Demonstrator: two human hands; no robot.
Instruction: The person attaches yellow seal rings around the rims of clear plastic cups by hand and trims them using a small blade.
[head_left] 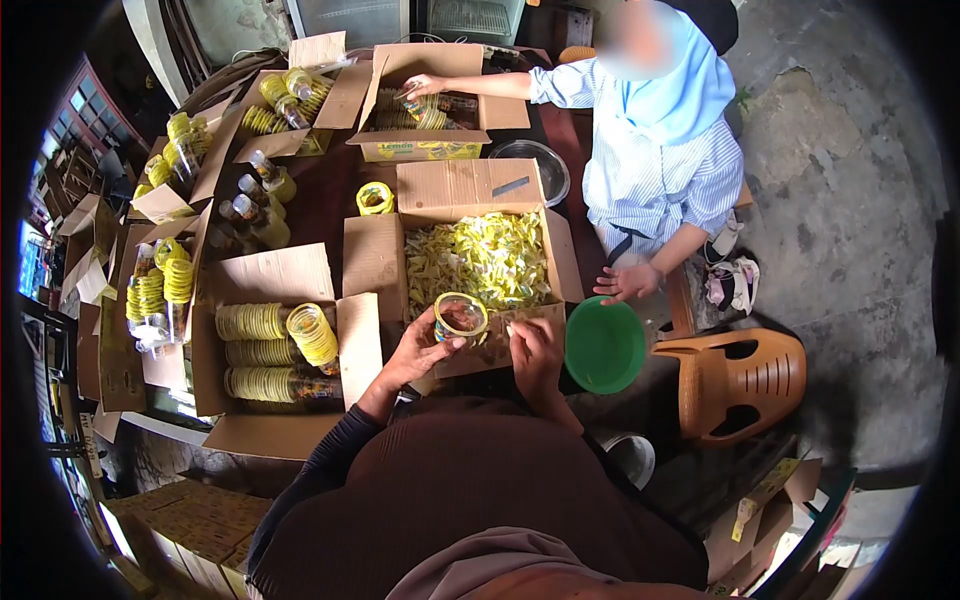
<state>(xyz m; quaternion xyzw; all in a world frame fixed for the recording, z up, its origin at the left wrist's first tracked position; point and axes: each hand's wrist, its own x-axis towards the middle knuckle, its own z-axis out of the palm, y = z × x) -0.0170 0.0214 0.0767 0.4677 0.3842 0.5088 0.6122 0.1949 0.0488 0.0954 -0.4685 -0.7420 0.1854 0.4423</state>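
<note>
My left hand (pixel 408 358) is closed around a clear plastic cup (pixel 461 316) with a yellow rim, its mouth facing up toward me. Some reddish-brown print or content shows inside, too small to make out. Just right of the cup, my right hand (pixel 538 360) is curled with thumb and fingertips together; a small pale bit shows at the tips, and I cannot tell what it is. Both hands are over the near edge of a cardboard box (pixel 440 185) filled with small yellow-and-white packets (pixel 475 250).
Left stands a box (pixel 270 275) of stacked yellow-rimmed cups (pixel 262 322); more boxes and several bottles (pixel 262 220) lie beyond. A green basin (pixel 605 345) and an orange plastic stool (pixel 765 380) are right. Another person (pixel 665 165) reaches into the back box (pixel 425 150).
</note>
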